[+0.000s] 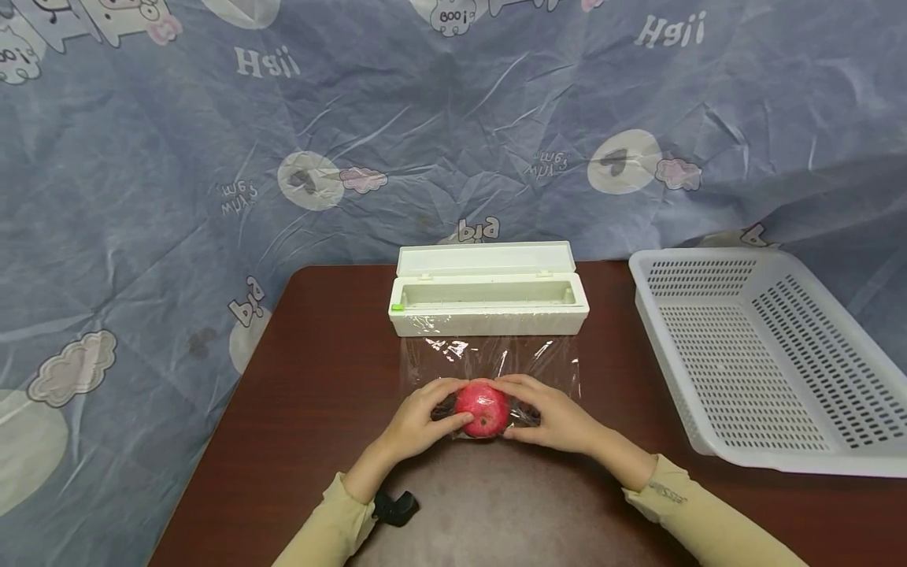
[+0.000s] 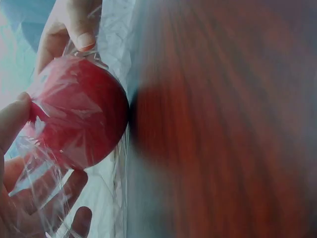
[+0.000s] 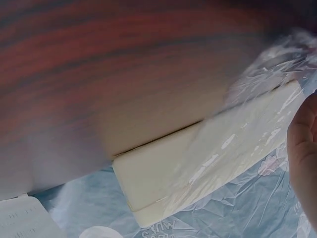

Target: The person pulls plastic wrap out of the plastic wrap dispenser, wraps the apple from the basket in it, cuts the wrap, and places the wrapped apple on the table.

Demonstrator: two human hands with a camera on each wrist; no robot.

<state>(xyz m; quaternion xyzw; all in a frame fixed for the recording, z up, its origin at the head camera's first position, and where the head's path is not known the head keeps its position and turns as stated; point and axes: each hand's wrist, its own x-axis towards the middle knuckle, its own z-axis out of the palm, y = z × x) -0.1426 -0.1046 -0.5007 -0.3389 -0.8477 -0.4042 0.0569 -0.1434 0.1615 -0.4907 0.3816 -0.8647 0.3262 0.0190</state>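
Observation:
A red apple [image 1: 483,408] rests on the table with clear plastic wrap [image 1: 489,361] drawn over it. My left hand [image 1: 418,419] grips the apple from the left, its thumb on the near side and fingers behind. On the other side, my right hand [image 1: 560,419] has fingertips at the apple's top edge and its thumb low down, pinching wrap beside the fruit. The left wrist view shows creased wrap over the apple [image 2: 81,114] and across my left fingers. From the fruit the sheet runs back to a white wrap dispenser box [image 1: 489,325], whose lid stands open.
A white perforated plastic basket [image 1: 815,463] stands at the right side of the dark brown table [image 1: 340,339]. A small green piece [image 1: 397,307] sits at the box's left front corner. Behind the table hangs a blue-grey printed cloth [image 1: 439,157].

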